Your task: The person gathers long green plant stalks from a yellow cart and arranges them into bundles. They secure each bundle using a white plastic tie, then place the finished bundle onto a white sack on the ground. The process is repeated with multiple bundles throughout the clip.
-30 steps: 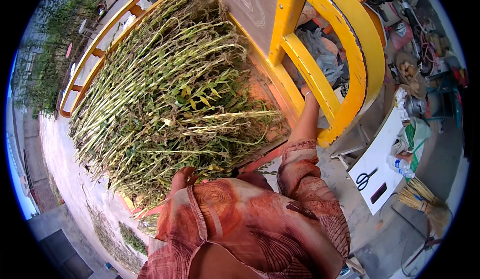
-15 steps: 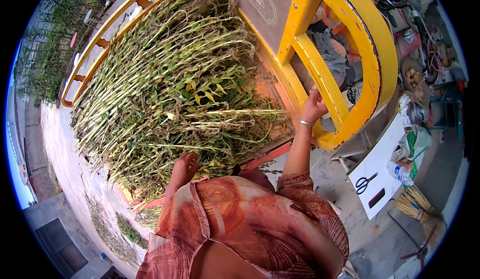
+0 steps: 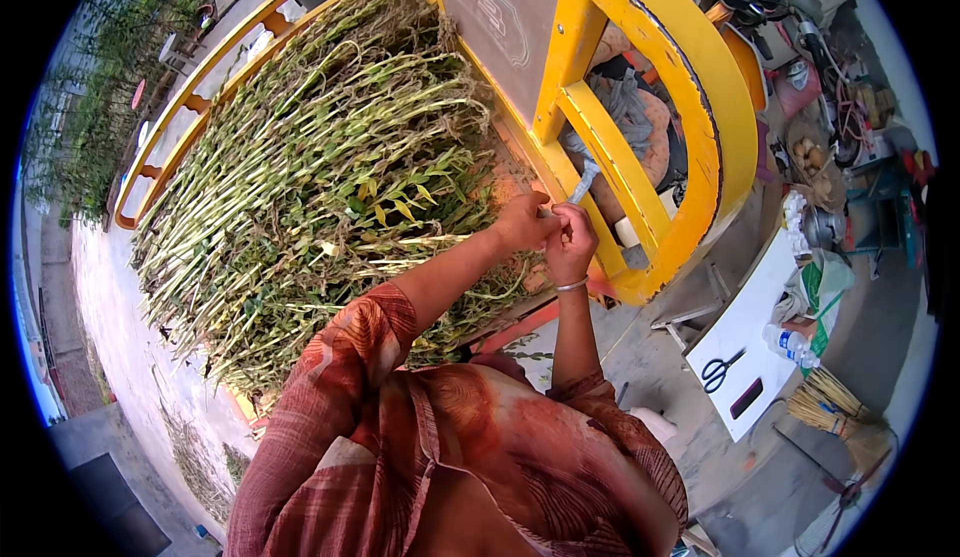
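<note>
My left hand [image 3: 523, 221] and my right hand [image 3: 571, 241] meet fingertip to fingertip beside the yellow frame of the cart [image 3: 560, 64]. A pale blue-grey twisted strip [image 3: 585, 181] sticks up from the fingers of my right hand, which are closed on it. My left fingers are pinched together against the right ones; what lies between them is hidden. Just left of both hands, a thick layer of cut green-and-brown plant stalks [image 3: 330, 187] covers the cart bed. Their leaves are partly withered. My right wrist wears a bangle [image 3: 573, 285].
A curved yellow rail [image 3: 715, 157] rises close on the right. Beyond it a white board [image 3: 720, 342] carries scissors [image 3: 722, 369], a dark phone [image 3: 746, 398] and a plastic bottle [image 3: 790, 345]. A straw broom [image 3: 826, 399] lies nearby. A yellow side rail [image 3: 190, 117] borders the far left.
My left hand has left the near edge of the stalks and moved up and right to my right hand. The right hand has come off the yellow frame, and the pale strip now shows in it.
</note>
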A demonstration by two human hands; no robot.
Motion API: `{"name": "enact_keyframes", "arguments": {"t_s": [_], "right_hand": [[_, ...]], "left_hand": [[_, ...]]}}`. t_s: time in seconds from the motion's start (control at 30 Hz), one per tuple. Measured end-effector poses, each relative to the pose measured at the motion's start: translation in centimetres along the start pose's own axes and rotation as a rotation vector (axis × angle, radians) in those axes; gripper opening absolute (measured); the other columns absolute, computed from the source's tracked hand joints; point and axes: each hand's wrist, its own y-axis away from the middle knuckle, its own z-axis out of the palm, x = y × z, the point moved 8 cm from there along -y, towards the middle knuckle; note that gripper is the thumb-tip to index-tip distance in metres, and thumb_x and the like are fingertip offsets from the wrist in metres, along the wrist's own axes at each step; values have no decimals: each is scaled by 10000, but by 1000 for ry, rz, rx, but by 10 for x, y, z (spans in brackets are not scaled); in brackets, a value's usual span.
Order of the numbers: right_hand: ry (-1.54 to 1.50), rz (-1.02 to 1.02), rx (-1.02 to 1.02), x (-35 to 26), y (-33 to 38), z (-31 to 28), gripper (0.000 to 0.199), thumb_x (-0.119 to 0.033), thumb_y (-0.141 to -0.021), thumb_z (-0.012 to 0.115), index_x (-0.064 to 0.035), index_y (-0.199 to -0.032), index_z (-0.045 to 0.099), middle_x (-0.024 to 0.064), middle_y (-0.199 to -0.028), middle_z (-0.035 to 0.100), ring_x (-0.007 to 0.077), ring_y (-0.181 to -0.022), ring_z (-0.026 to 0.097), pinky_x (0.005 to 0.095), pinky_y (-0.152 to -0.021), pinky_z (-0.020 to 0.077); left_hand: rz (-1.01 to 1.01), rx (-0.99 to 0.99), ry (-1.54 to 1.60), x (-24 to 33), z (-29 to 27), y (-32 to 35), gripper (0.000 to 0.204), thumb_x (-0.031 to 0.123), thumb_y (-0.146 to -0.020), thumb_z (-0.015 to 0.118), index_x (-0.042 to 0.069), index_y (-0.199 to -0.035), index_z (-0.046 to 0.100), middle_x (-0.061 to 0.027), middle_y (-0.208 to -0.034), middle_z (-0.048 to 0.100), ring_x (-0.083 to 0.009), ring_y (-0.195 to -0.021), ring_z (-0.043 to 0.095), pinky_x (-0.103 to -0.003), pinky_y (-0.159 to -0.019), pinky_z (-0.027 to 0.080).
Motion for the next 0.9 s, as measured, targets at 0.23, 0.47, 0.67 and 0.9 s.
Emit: {"name": "enact_keyframes", "arguments": {"t_s": [0.23, 0.47, 0.67, 0.9], "right_hand": [[629, 230, -139, 43, -71, 14, 190, -30, -761, 530, -43, -894, 666, 153, -919, 651, 341, -906, 617, 415, -793, 495], [685, 399, -219, 212, -125, 40, 181, -169, -795, 550, -53, -850, 678, 170, -917, 668, 321, -889, 623, 407, -797, 481], [697, 494, -447, 250, -122, 39, 287, -256, -832, 582, 7, -902, 675, 196, -878, 684, 296, -813, 639, 400, -735, 481], [889, 192, -450, 162, -116, -16, 339, -326, -842, 603, -22, -974, 674, 170, -959, 678, 334, -874, 646, 408, -770, 496]], "left_hand": [[253, 62, -315, -12, -11, 12, 196, 180, -896, 614, -11, -887, 656, -78, -584, 529, -135, -515, 519, -314, -475, 441], [474, -146, -280, 7, -41, 138, 196, 159, -909, 587, 4, -789, 599, -140, -640, 523, -234, -556, 530, -367, -553, 426], [253, 434, 490, -102, -222, 343, 271, 232, -951, 550, 38, -780, 630, 30, -546, 446, -45, -455, 385, -239, -481, 417], [42, 1248, 436, -160, -274, 529, 223, 226, -967, 533, 42, -901, 640, 97, -566, 347, -12, -475, 295, -192, -452, 307]]}}
